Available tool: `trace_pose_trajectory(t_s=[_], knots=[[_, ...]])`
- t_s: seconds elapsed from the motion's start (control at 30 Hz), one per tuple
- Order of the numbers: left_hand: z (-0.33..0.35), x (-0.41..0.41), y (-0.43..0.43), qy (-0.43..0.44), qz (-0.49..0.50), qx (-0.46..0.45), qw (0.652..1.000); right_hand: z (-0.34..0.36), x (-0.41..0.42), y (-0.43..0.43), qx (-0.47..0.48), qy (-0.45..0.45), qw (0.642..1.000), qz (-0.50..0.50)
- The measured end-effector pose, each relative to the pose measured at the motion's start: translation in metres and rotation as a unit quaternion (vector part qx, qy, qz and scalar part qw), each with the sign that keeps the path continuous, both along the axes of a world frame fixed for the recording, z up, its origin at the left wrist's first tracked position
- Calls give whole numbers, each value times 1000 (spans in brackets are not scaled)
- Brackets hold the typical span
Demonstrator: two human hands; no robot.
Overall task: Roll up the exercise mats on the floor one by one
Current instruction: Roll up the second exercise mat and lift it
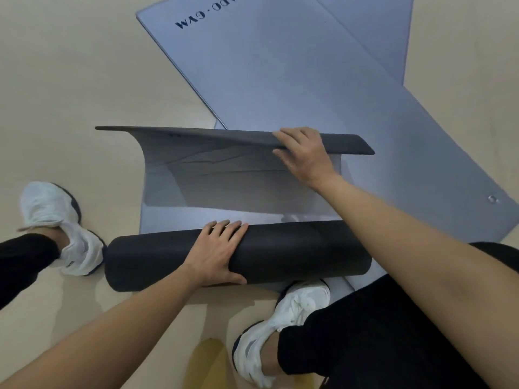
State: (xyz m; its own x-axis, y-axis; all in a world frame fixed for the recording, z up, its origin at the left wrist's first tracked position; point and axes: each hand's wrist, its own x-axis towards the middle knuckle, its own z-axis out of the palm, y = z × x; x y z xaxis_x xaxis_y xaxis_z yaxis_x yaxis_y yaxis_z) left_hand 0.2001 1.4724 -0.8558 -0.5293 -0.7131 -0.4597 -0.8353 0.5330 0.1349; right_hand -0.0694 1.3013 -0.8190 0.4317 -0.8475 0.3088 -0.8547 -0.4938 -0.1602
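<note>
While the left hand (216, 251) lies spread on the roll (303, 256), the right hand (304, 155) pinches the free end (196, 133) lifted beyond; if that press eases, the roll may loosen; the off-centre pinch may skew it.

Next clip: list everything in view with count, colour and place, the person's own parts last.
partly rolled mat: one, dark grey outside, lavender inside; roll lies by the feet, free end lifted
flat mats: at least three, lavender, overlapping on the floor beyond; one lettered
floor: beige, all around
yellow object: one, bottom edge, too unclear to identify
shoes: two, white, either side of the roll
trousers: black
left hand: rests on the roll
right hand: grip on the lifted end
</note>
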Motion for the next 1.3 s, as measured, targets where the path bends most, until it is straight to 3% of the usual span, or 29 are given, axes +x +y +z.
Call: trace_pose_trajectory(t_s=[0.1, 0.23, 0.33, 0.5, 0.73, 0.9, 1.03, 1.13, 1.2, 1.3], knots=[[3, 0, -2, -2, -7, -6, 1000, -6, 8, 0, -71, 77, 993, 59], [9, 0, -8, -11, -5, -20, 1000, -7, 4, 14, 99, 234, 965, -63], [12, 0, -8, -17, -11, -29, 999, 9, 19, 15, 139, 200, 959, -143], [14, 1, -7, -13, 4, -32, 999, 8, 23, 45, 200, 207, 951, -116], [8, 10, -22, -12, 127, -37, 991, -12, 20, 115, 316, 173, 933, -1], [5, 10, -38, -12, 191, -11, 981, -26, 27, 152, 307, 246, 915, 86], [12, 9, -48, -1, 190, -51, 980, -39, 28, 151, 304, 267, 911, 83], [16, 18, -38, 69, 131, -137, 980, -38, 28, 124, 309, 238, 916, 94], [13, 29, -20, 116, 85, -189, 971, -34, 27, 100, 342, 213, 910, 100], [6, 35, 4, 101, 68, -199, 972, -26, 27, 66, 408, 176, 891, 89]])
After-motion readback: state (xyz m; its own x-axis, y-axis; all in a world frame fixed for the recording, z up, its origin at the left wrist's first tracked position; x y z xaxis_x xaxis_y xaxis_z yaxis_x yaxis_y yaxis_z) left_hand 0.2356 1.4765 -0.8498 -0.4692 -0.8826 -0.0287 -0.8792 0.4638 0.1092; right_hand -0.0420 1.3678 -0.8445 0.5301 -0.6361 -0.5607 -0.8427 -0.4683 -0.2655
